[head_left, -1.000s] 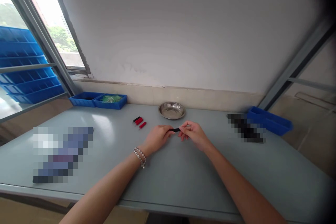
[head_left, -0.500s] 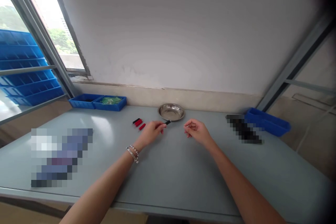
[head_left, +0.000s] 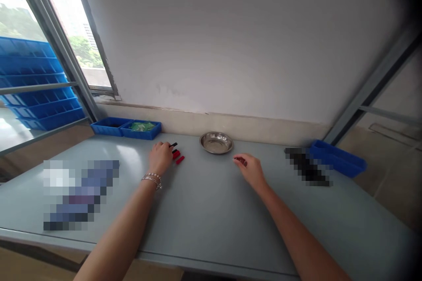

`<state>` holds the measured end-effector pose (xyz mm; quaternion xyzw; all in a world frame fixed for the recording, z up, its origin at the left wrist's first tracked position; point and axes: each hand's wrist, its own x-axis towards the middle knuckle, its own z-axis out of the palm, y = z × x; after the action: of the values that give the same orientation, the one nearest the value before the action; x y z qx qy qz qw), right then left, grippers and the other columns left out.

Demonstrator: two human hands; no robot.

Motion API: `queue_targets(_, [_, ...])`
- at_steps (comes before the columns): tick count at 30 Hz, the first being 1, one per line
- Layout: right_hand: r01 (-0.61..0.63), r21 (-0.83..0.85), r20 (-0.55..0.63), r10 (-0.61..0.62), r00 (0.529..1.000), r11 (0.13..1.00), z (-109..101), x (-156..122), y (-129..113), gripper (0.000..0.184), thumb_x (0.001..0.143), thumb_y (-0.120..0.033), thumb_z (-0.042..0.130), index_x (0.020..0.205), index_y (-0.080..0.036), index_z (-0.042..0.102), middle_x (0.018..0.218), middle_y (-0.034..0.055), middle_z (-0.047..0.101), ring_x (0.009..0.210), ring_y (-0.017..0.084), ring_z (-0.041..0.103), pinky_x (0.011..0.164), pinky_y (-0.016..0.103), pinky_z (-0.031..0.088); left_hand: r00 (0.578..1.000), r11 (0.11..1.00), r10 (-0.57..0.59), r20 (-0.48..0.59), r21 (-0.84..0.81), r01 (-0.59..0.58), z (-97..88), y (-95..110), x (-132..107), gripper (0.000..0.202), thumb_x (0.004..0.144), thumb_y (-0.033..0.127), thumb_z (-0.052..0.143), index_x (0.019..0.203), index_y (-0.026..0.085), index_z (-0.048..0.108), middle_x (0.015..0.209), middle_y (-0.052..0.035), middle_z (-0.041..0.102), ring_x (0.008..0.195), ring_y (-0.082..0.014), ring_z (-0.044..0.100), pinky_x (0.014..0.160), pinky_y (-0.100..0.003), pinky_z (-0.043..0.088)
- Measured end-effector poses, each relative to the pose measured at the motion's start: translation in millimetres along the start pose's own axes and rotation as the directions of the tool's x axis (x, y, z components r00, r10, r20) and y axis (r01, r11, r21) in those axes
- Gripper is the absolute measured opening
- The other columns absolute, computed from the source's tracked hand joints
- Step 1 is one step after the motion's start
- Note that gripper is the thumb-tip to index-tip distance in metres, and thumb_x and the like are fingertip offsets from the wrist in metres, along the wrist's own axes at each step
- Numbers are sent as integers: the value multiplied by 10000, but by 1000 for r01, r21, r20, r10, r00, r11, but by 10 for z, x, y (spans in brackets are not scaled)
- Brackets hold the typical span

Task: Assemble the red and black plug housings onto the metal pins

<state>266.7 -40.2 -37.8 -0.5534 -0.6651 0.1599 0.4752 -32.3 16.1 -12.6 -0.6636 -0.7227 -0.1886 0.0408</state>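
My left hand (head_left: 161, 158) is closed at the left of a small group of parts. A small black stick-like piece (head_left: 173, 145) pokes out from its fingertips, just over the group. Under and beside the fingers lie short red stick-like pieces (head_left: 180, 160); the hand partly hides the group. My right hand (head_left: 252, 170) hovers over the table, right of a round steel dish (head_left: 216, 151), thumb and fingers curled together in a pinch. Whatever is between those fingertips is too small to make out.
Two blue bins (head_left: 110, 131) stand at the back left, one holding green packets (head_left: 141, 127). A blue bin (head_left: 339, 160) sits at the right beside a blurred dark object (head_left: 308, 169). A blurred bluish object (head_left: 89, 193) lies on the left. Blue trays (head_left: 54, 116) are stacked by the window.
My left hand has moved left with the black piece, from in front of the steel dish to the red and black pieces. The right hand has stayed nearly in place.
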Motion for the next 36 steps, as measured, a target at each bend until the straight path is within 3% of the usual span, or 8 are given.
queue_targets(3, [81,-165,15,-80,997,983,39,24,103,95,736,-206,540,726,-198,635,705,48,646,670,184,571,706,339,454,999,999,-34,15,10,34,78,-81,17,276,871,284,353,828,170,601,937,-150,589,1018,-285,511,805,-413,420])
queue_targets(11, [113,-426,50,-102,994,898,131,28,253,72,752,-143,575,759,-172,641,783,68,643,804,208,543,751,324,417,996,997,-64,63,-48,67,190,-140,33,243,871,263,357,843,182,585,943,-161,582,985,-311,530,794,-494,412])
queue_targets(16, [28,-593,33,-10,999,805,132,-3,270,88,773,-193,582,800,-178,665,863,97,606,874,239,500,705,323,383,995,994,-82,55,-64,85,184,-139,26,231,873,262,358,896,194,578,965,-163,577,1029,-327,513,806,-531,395])
queue_targets(26, [-89,-664,45,159,986,742,120,-11,230,138,823,-245,526,845,-192,651,912,89,587,925,247,473,669,313,317,988,985,-122,93,-107,132,213,-164,39,257,880,249,348,918,167,589,991,-191,570,1046,-342,508,790,-522,405])
queue_targets(31, [-97,-672,45,171,984,734,114,-8,240,147,833,-235,505,850,-191,644,924,92,585,935,248,471,671,313,313,985,985,-137,102,-94,147,194,-153,35,281,884,280,350,969,166,592,1043,-183,553,1076,-358,476,813,-540,381])
queue_targets(36, [-89,-658,24,139,990,748,128,-20,252,144,826,-259,519,890,-193,630,917,92,569,927,250,466,670,315,315,994,993,-69,83,-91,76,94,-62,-1,272,869,284,382,1003,176,593,1057,-147,537,1098,-335,442,861,-507,364])
